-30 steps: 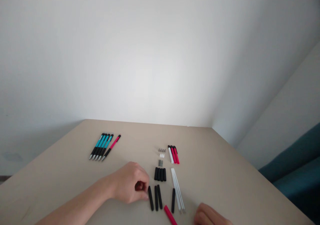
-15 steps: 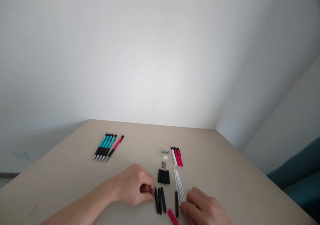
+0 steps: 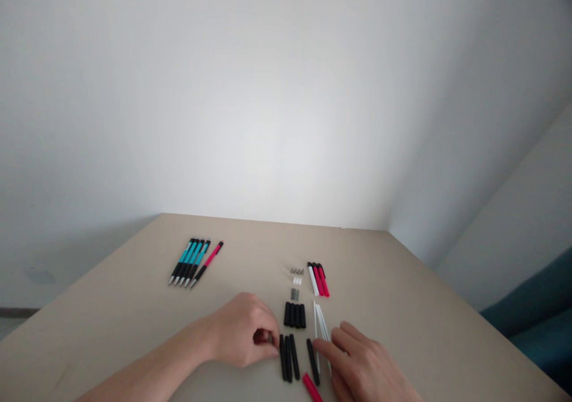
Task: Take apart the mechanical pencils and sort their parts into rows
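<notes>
My left hand (image 3: 243, 329) rests on the beige table (image 3: 134, 307) with fingers curled, its fingertips touching the leftmost of three black pen barrels (image 3: 288, 356). My right hand (image 3: 364, 369) lies with fingers stretched out, its fingertips on the white refills (image 3: 320, 321) and next to a lone black barrel (image 3: 311, 352). A red pen piece (image 3: 311, 387) lies just below that barrel. Beyond are several short black grips (image 3: 294, 315), small springs and tips (image 3: 295, 280), and red and white caps (image 3: 318, 279).
Several assembled pens, teal and one red (image 3: 195, 262), lie in a row at the far left of the table. A white wall stands behind the table. A dark teal seat (image 3: 536, 324) shows at the right edge.
My right hand has come in from the bottom edge up to the white refills and the lone black barrel. My left hand has stayed at the black barrels.
</notes>
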{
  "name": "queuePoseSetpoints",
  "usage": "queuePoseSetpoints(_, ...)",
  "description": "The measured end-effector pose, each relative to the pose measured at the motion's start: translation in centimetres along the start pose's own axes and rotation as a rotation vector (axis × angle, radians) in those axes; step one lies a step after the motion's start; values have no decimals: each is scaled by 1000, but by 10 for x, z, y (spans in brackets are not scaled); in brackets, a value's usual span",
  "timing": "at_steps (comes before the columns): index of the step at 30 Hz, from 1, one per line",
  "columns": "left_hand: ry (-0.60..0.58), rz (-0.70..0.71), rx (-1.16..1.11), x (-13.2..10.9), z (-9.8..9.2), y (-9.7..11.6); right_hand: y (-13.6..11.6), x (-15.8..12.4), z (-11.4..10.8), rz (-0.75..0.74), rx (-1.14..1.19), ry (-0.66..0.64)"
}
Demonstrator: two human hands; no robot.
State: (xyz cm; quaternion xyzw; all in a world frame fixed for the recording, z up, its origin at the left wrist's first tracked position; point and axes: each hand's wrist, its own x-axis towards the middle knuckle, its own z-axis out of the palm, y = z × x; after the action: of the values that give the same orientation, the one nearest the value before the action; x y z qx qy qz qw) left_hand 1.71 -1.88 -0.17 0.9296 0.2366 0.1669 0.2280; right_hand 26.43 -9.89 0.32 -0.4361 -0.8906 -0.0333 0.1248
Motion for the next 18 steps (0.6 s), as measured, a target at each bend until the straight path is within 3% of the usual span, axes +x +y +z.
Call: queuePoseSetpoints(18,-10,-10,15,0,-1,2,1,1,-4,-22,23,-36)
